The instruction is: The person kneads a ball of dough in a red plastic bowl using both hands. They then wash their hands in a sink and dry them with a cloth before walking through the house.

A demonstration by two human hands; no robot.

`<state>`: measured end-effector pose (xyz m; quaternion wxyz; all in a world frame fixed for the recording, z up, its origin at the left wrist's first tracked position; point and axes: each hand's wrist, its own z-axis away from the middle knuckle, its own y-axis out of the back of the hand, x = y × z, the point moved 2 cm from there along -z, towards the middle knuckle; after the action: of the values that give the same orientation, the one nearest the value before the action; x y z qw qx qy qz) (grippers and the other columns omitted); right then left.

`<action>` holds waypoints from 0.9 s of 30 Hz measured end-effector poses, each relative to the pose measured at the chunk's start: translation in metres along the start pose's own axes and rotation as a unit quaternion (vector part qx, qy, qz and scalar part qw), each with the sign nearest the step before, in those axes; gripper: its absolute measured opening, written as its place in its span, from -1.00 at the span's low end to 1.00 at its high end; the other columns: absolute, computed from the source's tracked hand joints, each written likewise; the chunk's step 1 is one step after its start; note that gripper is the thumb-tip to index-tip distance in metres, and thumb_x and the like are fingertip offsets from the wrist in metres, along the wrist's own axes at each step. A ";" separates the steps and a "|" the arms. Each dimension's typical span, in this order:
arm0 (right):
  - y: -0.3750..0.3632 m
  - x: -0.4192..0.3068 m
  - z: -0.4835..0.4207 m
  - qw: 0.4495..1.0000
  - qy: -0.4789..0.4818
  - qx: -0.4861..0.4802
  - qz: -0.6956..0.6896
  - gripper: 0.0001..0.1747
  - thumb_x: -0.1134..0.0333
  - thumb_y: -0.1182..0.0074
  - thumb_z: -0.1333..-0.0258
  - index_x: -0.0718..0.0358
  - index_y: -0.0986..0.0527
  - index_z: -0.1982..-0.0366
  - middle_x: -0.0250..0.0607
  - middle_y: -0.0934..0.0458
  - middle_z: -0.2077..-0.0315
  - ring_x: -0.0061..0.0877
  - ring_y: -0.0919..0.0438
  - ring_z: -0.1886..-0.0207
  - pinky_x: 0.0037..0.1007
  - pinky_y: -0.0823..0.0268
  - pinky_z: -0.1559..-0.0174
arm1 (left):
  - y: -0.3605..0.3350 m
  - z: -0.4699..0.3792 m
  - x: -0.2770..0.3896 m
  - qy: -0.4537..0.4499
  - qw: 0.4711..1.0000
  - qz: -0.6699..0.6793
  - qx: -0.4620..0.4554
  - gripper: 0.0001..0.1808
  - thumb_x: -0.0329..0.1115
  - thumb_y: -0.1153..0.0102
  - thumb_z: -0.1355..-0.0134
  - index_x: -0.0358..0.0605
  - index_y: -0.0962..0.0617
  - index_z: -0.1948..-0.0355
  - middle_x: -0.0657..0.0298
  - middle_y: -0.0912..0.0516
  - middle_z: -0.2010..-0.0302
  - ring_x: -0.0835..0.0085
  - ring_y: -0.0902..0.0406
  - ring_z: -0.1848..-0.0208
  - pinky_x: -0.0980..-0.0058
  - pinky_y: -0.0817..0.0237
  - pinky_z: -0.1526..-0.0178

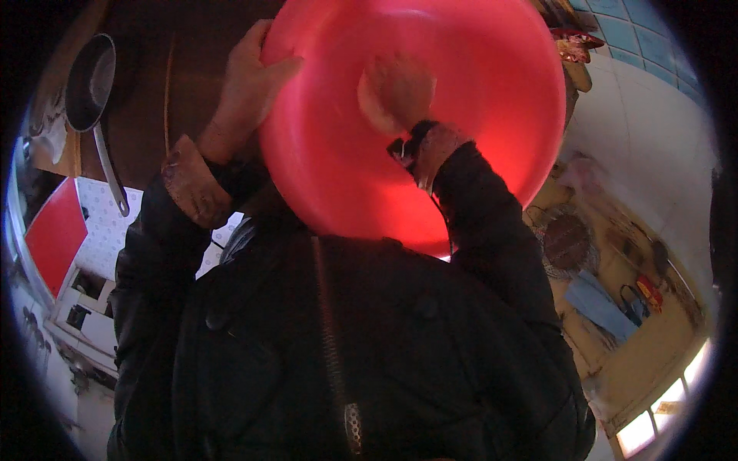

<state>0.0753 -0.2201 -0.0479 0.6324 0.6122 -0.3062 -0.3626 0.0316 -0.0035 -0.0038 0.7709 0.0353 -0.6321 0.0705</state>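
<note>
A large red plastic basin point(340, 173) is held up before my chest, its inside turned towards me. My left hand point(248, 95) grips its left rim, thumb over the inside and fingers behind the wall. Inside the basin, my right hand point(400, 92) is against or close to the inner surface. Its fingers are bent away from view, so whether something lies beneath them is hidden. A dark strap with a cord circles the right wrist. Both dark jacket sleeves point(490, 196) are turned back at the cuffs.
At the left, a frying pan point(91, 83) rests on a dark brown surface point(138, 138), its handle past the edge. To the right, a yellowish worktop point(628, 357) bears a round dark item point(568, 242), a blue cloth-like piece point(602, 305) and a small red object point(650, 293). Blue tiles point(651, 34) line the wall.
</note>
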 end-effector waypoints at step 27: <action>0.000 0.021 0.004 1.000 0.013 -0.020 0.016 -0.86 0.22 0.06 0.08 0.05 -0.47 0.46 -0.31 -0.53 0.52 -0.33 -0.52 0.49 -0.21 -0.33 0.51 | -0.011 0.002 0.000 -0.009 0.999 -0.037 -0.026 -0.59 -0.45 -0.10 0.05 -0.28 -0.43 0.11 0.20 -0.56 0.26 0.50 -0.49 0.27 0.52 -0.34 0.21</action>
<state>0.0833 -0.2399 -0.0484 0.6542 0.5993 -0.3001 -0.3505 0.0317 -0.0144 -0.0030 0.7678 0.0396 -0.6390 0.0256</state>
